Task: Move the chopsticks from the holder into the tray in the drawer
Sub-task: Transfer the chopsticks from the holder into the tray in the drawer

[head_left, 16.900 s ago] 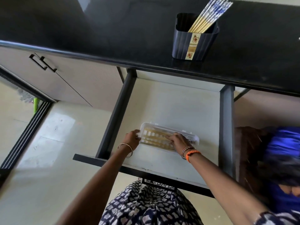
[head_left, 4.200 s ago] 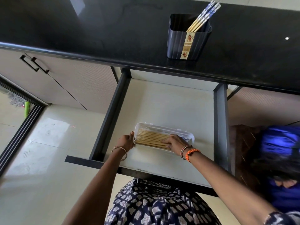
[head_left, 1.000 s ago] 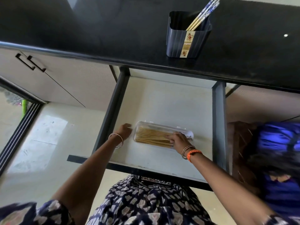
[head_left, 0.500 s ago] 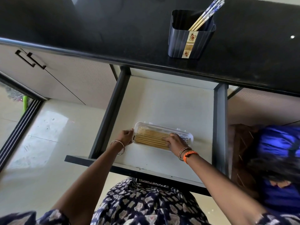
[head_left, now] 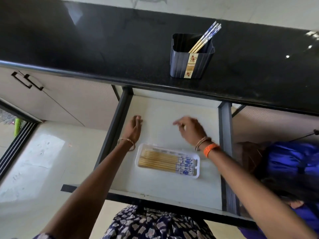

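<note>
Head view: left hand (head_left: 133, 128) and blurred right hand (head_left: 190, 130) hover empty, grip loose, beyond tray (head_left: 198, 167).

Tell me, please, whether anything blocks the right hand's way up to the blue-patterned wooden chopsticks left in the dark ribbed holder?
Nothing visible does. The right hand hovers empty above the drawer floor, and only the black countertop's front edge lies between it and the chopsticks leaning in the open-topped holder.
</note>
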The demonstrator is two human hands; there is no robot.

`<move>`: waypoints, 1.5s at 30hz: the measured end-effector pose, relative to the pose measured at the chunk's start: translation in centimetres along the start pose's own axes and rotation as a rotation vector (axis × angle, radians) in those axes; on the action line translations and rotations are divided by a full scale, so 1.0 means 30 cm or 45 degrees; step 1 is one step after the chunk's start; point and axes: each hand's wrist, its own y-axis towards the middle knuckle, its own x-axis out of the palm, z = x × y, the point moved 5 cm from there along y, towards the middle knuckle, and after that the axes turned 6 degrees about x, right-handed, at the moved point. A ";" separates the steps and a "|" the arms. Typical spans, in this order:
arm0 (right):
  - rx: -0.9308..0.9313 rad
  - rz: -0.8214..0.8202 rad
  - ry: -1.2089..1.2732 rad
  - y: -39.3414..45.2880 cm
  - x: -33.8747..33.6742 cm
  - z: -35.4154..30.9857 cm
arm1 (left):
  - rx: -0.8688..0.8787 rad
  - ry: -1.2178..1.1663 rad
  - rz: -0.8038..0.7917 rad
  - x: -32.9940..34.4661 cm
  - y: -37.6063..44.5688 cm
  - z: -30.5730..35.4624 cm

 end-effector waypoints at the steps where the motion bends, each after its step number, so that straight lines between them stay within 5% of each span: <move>1: -0.034 0.145 0.076 0.063 -0.097 -0.026 | 0.126 -0.003 0.008 0.000 0.040 0.096; 6: 0.080 0.658 0.295 0.351 -0.531 -0.058 | 0.728 0.219 0.041 0.043 0.201 0.569; 11: 0.211 0.766 0.144 0.559 -0.679 -0.027 | 1.034 0.651 -0.025 0.135 0.345 0.803; 16: 0.372 0.701 0.157 0.718 -0.688 0.042 | 0.801 0.536 -0.197 0.201 0.461 0.803; 35: 0.500 0.646 0.560 0.802 -0.730 0.095 | 0.952 0.738 -0.033 0.235 0.485 0.768; 41: 0.353 0.834 0.703 0.652 -0.857 -0.001 | 0.999 0.553 0.173 0.142 0.420 0.865; 45: 0.239 1.076 0.795 0.490 -0.960 -0.026 | 1.051 0.576 -0.062 0.183 0.351 0.934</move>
